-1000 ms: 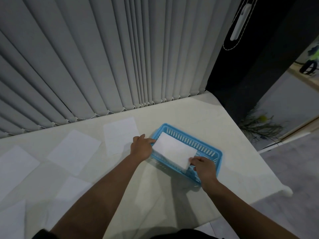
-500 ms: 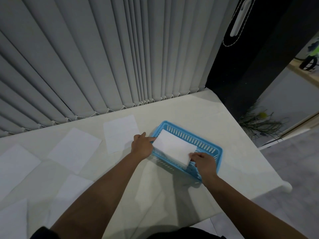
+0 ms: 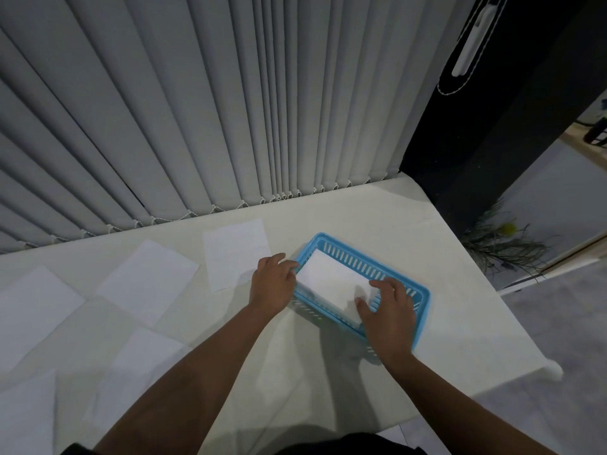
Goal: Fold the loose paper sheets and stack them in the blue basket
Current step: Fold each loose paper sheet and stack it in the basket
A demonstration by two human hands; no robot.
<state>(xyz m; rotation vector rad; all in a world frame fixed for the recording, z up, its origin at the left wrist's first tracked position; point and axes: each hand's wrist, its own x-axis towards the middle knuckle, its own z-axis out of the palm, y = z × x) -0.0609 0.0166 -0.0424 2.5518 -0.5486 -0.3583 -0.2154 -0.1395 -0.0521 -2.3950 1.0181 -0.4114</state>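
The right hand [image 3: 389, 311] lies flat, grip wide with fingers spread, pressing the near corner of the folded paper [image 3: 331, 280] inside the blue basket [image 3: 422, 298]. The left hand [image 3: 272, 284] rests at the basket's left end, fingers loosely curled against the rim and the paper's edge, pinching nothing. The basket sits on the white table [image 3: 377, 211]. Loose sheets [image 3: 235, 252] lie flat to the left, below grey vertical blinds [image 3: 197, 110].

Dim, cool indoor light. Soft shadows of the arms fall on the desk [image 3: 345, 208] below the right hand [image 3: 387, 316]. Wide-angle bending curves the blinds [image 3: 197, 110]; focus slightly soft, no glare.
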